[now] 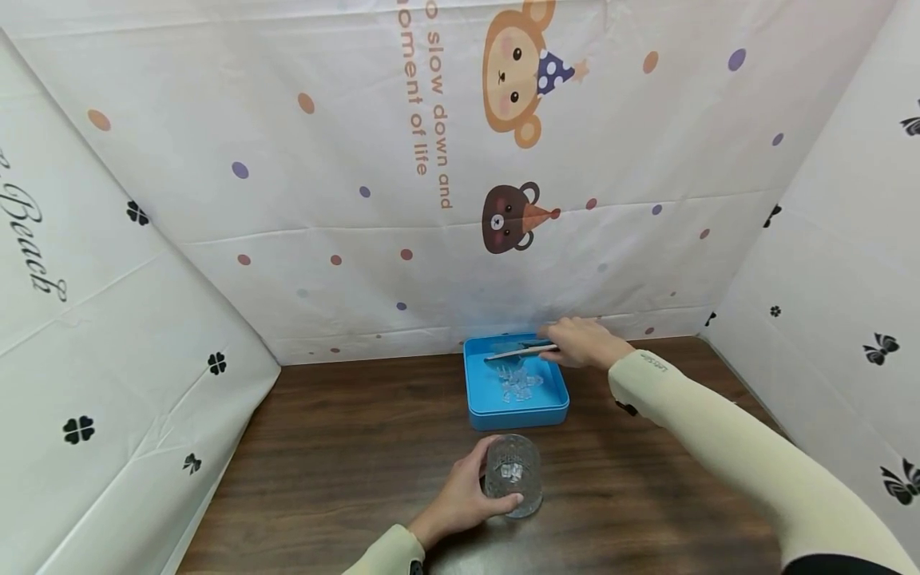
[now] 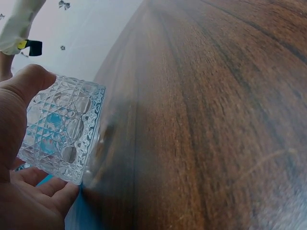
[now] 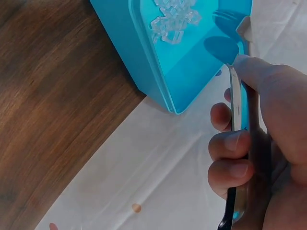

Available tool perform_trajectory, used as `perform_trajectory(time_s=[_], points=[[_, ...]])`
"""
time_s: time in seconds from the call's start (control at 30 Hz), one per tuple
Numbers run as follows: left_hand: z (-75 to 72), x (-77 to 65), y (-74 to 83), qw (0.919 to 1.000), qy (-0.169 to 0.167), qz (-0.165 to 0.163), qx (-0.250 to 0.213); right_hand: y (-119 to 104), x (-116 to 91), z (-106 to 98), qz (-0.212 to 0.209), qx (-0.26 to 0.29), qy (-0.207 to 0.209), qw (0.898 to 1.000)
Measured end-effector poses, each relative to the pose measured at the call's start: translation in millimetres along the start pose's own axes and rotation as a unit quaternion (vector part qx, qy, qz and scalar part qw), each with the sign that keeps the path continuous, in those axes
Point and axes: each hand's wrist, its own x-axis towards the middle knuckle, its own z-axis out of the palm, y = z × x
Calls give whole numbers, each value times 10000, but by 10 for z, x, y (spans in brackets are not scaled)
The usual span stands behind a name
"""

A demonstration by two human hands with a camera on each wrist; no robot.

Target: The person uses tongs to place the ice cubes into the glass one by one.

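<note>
My left hand [image 1: 463, 495] holds a clear cut-glass tumbler [image 1: 513, 477] round its side, thumb on the near side. In the left wrist view the tumbler [image 2: 64, 129] shows a diamond pattern, with the fingers [image 2: 48, 189] by its lower edge. My right hand [image 1: 585, 342] grips the handles of metal cutlery over the right back of a blue tray [image 1: 517, 418]. In the right wrist view, a spoon [image 3: 221, 49] and fork tines [image 3: 228, 20] point into the tray. Clear ice-like pieces [image 1: 521, 385] lie in the tray.
The dark wooden table [image 1: 345, 463] carries the tray near its back edge, with the tumbler in front. White printed cloth [image 1: 345, 279] rises behind the table, and more cloth [image 1: 86, 367] stands at both sides.
</note>
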Motion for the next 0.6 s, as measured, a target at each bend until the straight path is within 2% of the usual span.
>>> perform_trajectory(time_s=[0.37,0.6], points=[[-4,-7,5,10000,28,53,31,-24,138,-43,137,208,-149,9996],[6,-4,-2,10000,26,1,21,-125,204,-53,29,27,-169,9998]])
